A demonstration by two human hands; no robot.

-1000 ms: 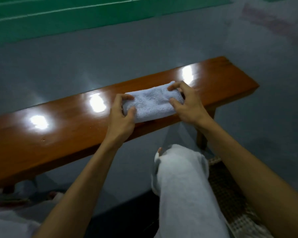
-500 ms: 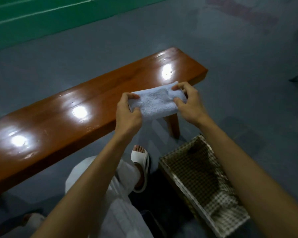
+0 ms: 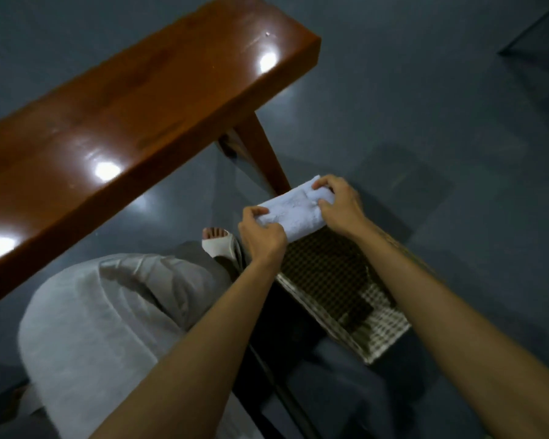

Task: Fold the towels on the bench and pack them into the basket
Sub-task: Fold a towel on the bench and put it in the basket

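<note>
Floor basket [image 3: 383, 335]; left grip [image 3: 262, 239], right grip [image 3: 342, 205] hold towel [image 3: 293, 212].

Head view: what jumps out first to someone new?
A folded white towel, pinched at its ends by the left hand and right hand, is held over the far end of a checked basket, centre-right. A glossy brown bench with bright light reflections crosses the upper left.

The person is wearing loose, creased light grey trousers [image 3: 108, 312] and a white open-toed sandal [image 3: 218, 248], toes [image 3: 214, 232] peeking out.
</note>
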